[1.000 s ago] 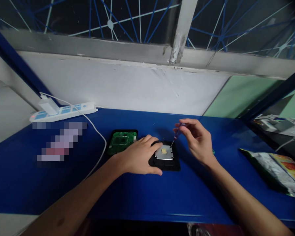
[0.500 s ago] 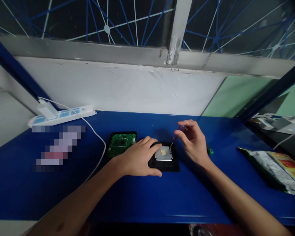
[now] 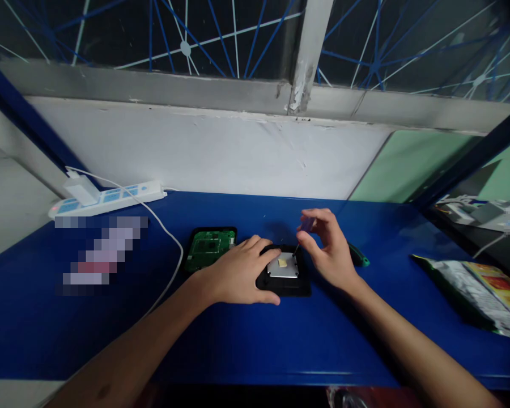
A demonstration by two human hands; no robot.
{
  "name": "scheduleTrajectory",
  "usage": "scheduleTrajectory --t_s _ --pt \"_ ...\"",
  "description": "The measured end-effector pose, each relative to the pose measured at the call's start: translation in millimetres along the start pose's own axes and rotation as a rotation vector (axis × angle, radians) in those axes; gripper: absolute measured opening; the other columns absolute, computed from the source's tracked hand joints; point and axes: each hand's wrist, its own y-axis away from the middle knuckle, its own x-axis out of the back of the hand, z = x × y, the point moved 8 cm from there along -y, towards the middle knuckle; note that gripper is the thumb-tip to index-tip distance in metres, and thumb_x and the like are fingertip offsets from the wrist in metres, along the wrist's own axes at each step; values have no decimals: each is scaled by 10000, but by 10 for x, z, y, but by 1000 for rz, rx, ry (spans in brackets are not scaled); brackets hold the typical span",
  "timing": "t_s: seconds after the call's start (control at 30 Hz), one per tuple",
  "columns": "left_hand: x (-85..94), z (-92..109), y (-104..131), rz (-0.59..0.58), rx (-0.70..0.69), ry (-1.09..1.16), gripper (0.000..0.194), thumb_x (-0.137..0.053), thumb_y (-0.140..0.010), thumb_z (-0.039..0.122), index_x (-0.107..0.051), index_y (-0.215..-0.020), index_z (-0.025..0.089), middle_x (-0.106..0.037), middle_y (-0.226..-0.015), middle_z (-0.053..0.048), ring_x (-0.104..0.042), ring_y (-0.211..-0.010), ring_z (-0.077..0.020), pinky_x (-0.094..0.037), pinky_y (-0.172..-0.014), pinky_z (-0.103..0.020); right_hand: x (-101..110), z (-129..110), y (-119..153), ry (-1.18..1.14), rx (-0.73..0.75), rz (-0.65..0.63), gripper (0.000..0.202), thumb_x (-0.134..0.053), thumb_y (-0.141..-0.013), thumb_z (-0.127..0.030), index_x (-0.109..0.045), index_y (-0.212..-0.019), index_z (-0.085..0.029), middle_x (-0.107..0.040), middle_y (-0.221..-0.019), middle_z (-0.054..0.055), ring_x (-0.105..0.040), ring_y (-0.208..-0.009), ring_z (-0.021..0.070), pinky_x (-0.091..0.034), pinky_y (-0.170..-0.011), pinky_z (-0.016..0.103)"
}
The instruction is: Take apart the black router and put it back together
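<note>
My left hand point(image 3: 242, 273) lies over the left side of a black plastic cover point(image 3: 304, 288), bracing it between thumb and fingers. A silvery metal plate point(image 3: 287, 271) with a small yellowish pad point(image 3: 283, 263) is set in that cover. In my right hand point(image 3: 330, 249) is a screwdriver with a purple see-through handle point(image 3: 308, 222). Its thin shaft slants down to the plate's upper right corner; the tip is too small to make out. Left of the cover is a black housing with a green circuit board point(image 3: 208, 247), partly behind my left hand.
A green-and-black tool point(image 3: 359, 256) lies partly behind my right hand. At the right is a shiny foil packet point(image 3: 480, 292). A white power strip point(image 3: 131, 195) with a plugged-in adapter stands back left, and its white cable point(image 3: 170, 235) runs forward. A blurred patch covers the left.
My right hand has shifted slightly left and turned the screwdriver handle, with the shaft now steeper. More of the green-and-black tool shows. My left hand stays in place.
</note>
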Motion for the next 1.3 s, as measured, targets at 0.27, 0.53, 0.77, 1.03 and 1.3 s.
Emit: scheduleTrajectory --t_s 0.27,0.53,0.77,1.03,1.3 --pt "8 -3 -3 3 -2 1 876 -739 -741 682 -472 -1430 211 -514 -1411 -135 -449 -1318 -356 -417 -1088 -506 53 45 -20 4 -7 53 325 -699 -892 -289 -575 -1189 -333 -520 -960 0 -559 -812 160 -539 -760 386" --pt "-9 -19 -2 -10 7 1 900 -721 -738 705 -466 -1438 200 -495 -1437 -142 -430 -1336 -369 -413 -1094 -511 109 26 -24 -13 -32 118 205 -622 -941 -260 -613 -1143 -292 -652 -986 12 -669 -843 163 -575 -763 378" --pt "-29 -28 -1 -16 11 8 910 -710 -739 710 -452 -1452 208 -491 -1449 -139 -414 -1357 -375 -394 -1104 -514 70 -24 -27 7 -40 23 253 -572 -966 -286 -598 -1218 -293 -656 -1132 48 -682 -948 186 -603 -769 380" --pt "-3 -17 5 -7 0 19 876 -689 -748 716 -462 -1435 222 -499 -1433 -140 -437 -1322 -368 -421 -1069 -515 143 -46 -47 88 51 120 169 -687 -897 -280 -651 -1061 -291 -564 -963 21 -610 -817 169 -584 -705 374" --pt "-19 -31 6 -9 6 8 894 -701 -746 712 -449 -1448 220 -498 -1435 -134 -430 -1335 -369 -404 -1093 -519 50 -23 16 -9 -45 56 275 -475 -1003 -251 -519 -1272 -288 -677 -1050 41 -682 -889 177 -582 -732 377"
